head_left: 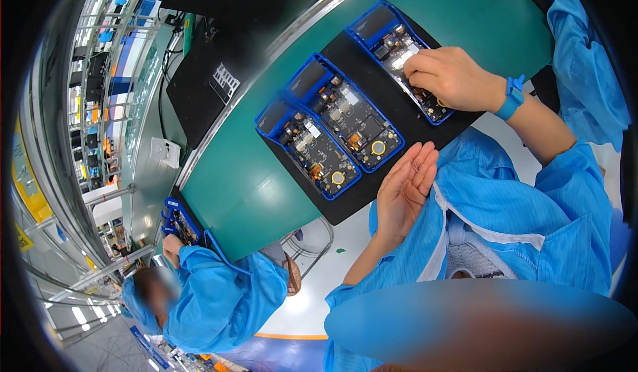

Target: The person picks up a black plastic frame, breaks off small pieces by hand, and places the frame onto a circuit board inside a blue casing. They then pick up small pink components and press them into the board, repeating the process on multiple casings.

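My right hand [455, 79], wearing a blue wristband [511, 98], is over the rightmost blue-framed circuit board unit [407, 58]. Its thumb and fingers are pinched together at the board, and whatever lies between the tips is hidden. Palm up, my left hand [403, 196] is held just off the near edge of the black mat [342, 49]. Its fingers are stretched out, and a tiny reddish speck rests near them, too small to name. Two more units, a middle one [362, 132] and a left one [319, 156], lie side by side on the mat with their boards facing up.
The mat lies on a green worktable [246, 192]. At the lower left, a co-worker in a blue smock [219, 299] handles another blue-framed unit [179, 222]. Another blue sleeve [585, 66] shows at the far right. Metal rails [266, 59] run along the table's far side.
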`<state>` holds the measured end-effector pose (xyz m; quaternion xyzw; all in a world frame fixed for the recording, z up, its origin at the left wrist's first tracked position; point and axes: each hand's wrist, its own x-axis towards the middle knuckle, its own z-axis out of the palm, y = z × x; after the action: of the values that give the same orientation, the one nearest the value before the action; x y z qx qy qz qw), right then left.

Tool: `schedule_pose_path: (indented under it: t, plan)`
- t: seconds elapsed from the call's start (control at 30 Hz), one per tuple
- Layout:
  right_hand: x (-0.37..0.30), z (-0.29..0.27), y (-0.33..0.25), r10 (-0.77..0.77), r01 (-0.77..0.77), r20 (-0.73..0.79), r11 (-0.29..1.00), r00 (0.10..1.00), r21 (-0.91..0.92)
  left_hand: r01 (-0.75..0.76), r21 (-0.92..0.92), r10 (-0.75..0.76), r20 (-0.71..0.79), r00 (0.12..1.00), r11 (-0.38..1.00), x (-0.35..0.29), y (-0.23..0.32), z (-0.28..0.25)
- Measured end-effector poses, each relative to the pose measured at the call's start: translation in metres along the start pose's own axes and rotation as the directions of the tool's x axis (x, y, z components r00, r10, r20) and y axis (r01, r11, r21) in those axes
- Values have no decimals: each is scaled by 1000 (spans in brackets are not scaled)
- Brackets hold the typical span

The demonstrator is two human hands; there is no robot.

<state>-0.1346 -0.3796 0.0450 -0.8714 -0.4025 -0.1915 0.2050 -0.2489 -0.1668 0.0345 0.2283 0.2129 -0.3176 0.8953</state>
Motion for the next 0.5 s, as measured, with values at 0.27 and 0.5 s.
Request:
schedule_pose_path:
  t: [0.27, 0.5]
  plan:
    - [-1, 0, -2, 11, -8, 60, 999, 998, -38, -2, 13, 2, -9, 1000, 1000, 0, -1, 3]
    - [-14, -1, -3, 84, -86, -37, 994, 996, -66, -5, -15, 5, 40, 999, 1000, 0, 0, -4]
